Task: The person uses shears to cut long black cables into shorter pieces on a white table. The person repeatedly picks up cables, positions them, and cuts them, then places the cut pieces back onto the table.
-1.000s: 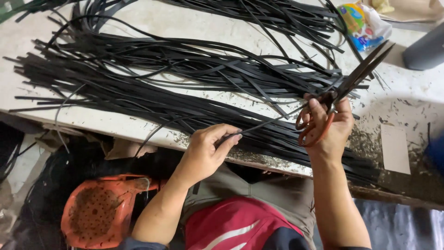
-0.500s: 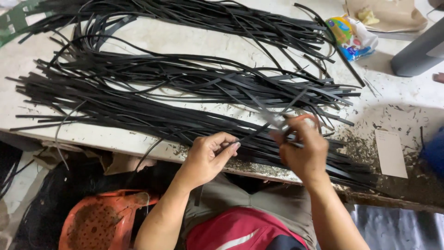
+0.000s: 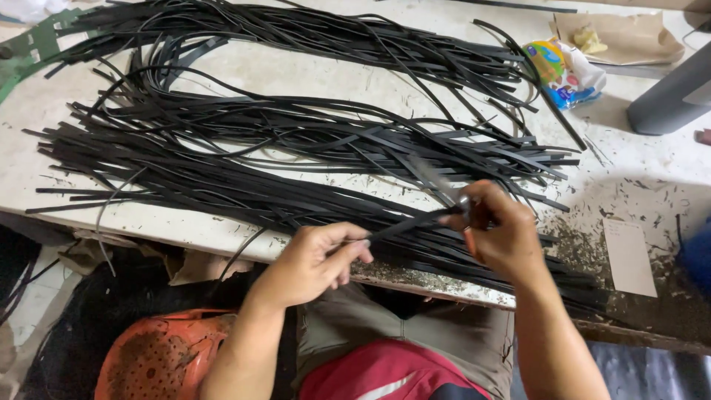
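Here, black strips (image 3: 296, 141) sprawl over the tabletop (image 3: 652, 185), a snack bag (image 3: 566, 70) beyond. Left hand (image 3: 318, 259) pinches one strip (image 3: 404, 224) at the near edge; right hand (image 3: 500, 233) clenches blurred scissors (image 3: 437, 181) against it.

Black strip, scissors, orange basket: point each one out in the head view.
black strip (image 3: 404, 224), head view, on the stretch between the two hands.
scissors (image 3: 437, 180), head view, on the blurred blades above the right hand.
orange basket (image 3: 152, 357), head view, on its perforated wall, lower left.
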